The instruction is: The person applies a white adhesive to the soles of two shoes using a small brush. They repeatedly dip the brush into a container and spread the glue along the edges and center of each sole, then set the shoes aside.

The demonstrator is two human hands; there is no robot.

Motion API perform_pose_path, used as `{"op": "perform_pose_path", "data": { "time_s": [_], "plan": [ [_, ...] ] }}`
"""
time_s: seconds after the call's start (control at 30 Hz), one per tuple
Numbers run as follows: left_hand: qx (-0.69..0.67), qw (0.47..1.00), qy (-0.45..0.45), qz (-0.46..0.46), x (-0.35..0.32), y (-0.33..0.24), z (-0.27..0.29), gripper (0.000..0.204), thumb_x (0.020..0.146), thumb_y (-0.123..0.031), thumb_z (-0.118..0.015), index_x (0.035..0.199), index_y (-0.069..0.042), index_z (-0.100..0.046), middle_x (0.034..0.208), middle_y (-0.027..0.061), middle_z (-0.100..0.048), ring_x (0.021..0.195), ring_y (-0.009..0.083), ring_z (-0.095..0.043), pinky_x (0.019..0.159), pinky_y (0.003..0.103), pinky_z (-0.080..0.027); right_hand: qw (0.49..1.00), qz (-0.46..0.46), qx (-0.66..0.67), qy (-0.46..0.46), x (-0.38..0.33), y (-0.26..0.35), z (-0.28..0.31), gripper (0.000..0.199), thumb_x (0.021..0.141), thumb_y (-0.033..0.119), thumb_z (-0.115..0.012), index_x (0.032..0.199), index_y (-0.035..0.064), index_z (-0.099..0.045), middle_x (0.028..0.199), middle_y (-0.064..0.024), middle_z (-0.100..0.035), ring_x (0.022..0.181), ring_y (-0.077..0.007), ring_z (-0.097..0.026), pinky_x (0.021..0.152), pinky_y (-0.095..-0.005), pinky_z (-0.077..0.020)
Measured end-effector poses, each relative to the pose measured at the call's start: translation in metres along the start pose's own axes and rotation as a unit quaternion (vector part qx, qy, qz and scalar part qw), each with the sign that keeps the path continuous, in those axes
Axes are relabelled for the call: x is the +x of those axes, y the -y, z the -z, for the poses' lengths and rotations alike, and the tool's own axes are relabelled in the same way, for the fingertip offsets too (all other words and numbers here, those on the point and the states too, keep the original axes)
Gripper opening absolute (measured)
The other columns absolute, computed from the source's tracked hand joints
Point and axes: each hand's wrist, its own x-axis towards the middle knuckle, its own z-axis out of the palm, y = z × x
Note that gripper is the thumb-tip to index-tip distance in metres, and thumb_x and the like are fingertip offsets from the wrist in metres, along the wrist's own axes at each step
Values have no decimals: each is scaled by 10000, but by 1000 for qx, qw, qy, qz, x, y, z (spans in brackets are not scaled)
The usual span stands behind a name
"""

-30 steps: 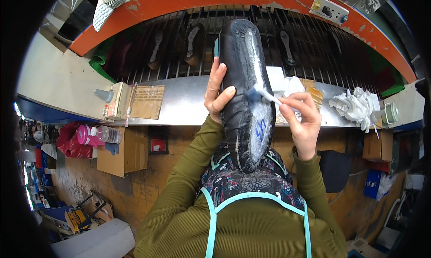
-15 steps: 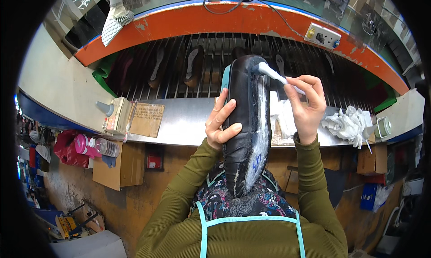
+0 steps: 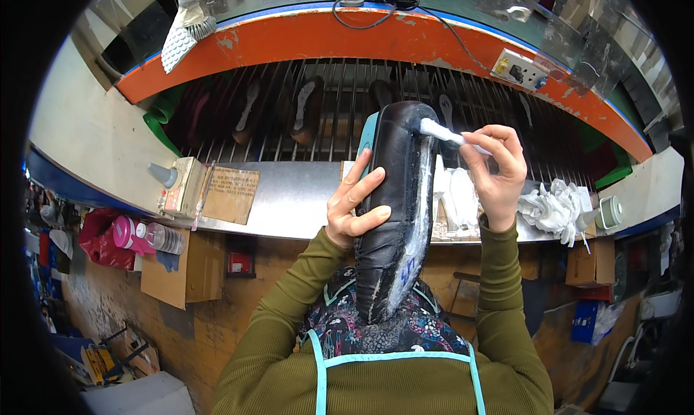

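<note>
A black leather shoe upper on a last stands on end in front of me, its lower end against my patterned apron. Its underside faces right and carries a long whitish strip with blue marks. A teal part shows along the left edge near the top. My left hand is closed round the left side of the shoe, fingers on the leather. Between the thumb and fingers of my right hand is a slim white brush. The brush's tip touches the underside near the top end.
Beyond the metal ledge, several shoes lie on a rack of bars under an orange beam. On the ledge are a pot with a grey cone, a cardboard piece, crumpled white gloves and a greenish container.
The shoe and both hands sit slightly lower in the picture, and the whole view has shifted a little. The brush tip stays at the shoe's upper end, its handle now flatter.
</note>
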Motion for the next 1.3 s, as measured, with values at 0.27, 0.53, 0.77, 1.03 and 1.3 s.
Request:
{"op": "perform_pose_path", "data": {
  "time_s": [0.27,0.53,0.77,1.03,1.3],
  "plan": [
    [30,998,-18,-59,4,5,1,334,786,-118,-692,1068,-231,-554,1314,180,-545,1226,486,-483,972,499,-490,998,5,-3,60,-9,2,5,195,733,44,-777,914,113,-750,891,-16,-611,783,-122,-523,572,-216,-460],
    [23,998,-26,-44,4,0,0,349,780,-112,-702,1073,-233,-555,1299,184,-556,1227,476,-488,995,513,-465,997,2,45,58,-4,4,9,186,738,33,-771,914,86,-742,902,-30,-605,770,-108,-554,562,-212,-475],
    [22,998,-13,-49,5,-2,0,337,783,-111,-694,1067,-236,-563,1300,184,-556,1223,475,-492,994,513,-466,999,11,18,50,-4,3,8,177,739,48,-773,908,89,-747,869,-35,-605,722,-114,-560,540,-215,-470],
    [37,998,-17,-40,3,-4,1,323,789,-107,-683,1063,-237,-571,1300,176,-556,1221,475,-494,986,518,-475,997,-1,21,79,-24,6,11,168,726,63,-780,885,106,-745,850,-15,-603,688,-106,-509,575,-235,-412],
    [63,996,-19,-59,5,-2,3,330,785,-116,-692,1065,-228,-560,1288,174,-563,1205,471,-509,959,497,-506,990,-30,18,134,-31,11,20,158,732,88,-785,884,103,-745,859,-10,-603,699,-103,-507,594,-230,-411]
  ]
}}
